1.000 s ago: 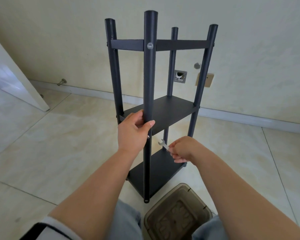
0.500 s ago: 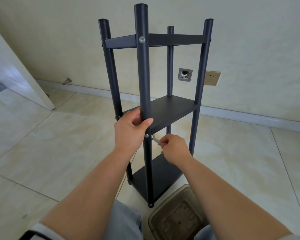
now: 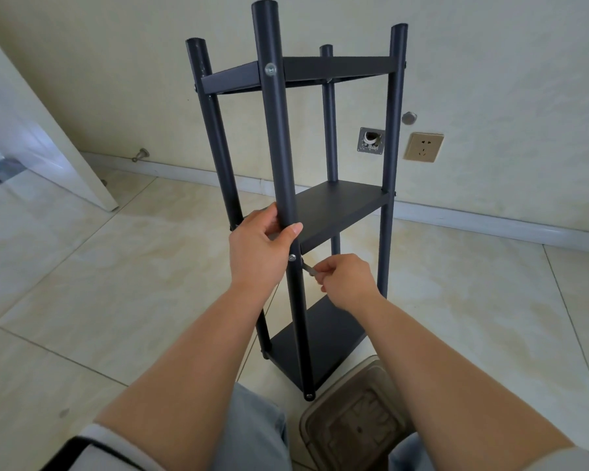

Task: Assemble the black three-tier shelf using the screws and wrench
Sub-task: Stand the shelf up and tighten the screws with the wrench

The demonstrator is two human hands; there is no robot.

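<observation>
Standing upright on the pale tiled floor (image 3: 99, 283) at the centre of the frame, the black three-tier shelf (image 3: 334, 212) reaches from near the top edge down to the lower middle. A white door (image 3: 24, 137) leans in at the upper left, cut off by the frame edge. At the bottom, a brownish translucent container lid (image 3: 351, 419) is partly hidden by the right forearm and knees; its moulded pattern cannot be read. The left hand (image 3: 259, 253) grips the nearest post (image 3: 276, 137) at the middle tier. The right hand (image 3: 347, 280), just right of that post, pinches a small silver wrench (image 3: 308, 268), mostly hidden in the fingers, its tip at the post beside a silver screw (image 3: 291, 257). On the wall at the right sit a beige socket (image 3: 423, 146) and a metal plate (image 3: 371, 140); neither shows legible writing.
</observation>
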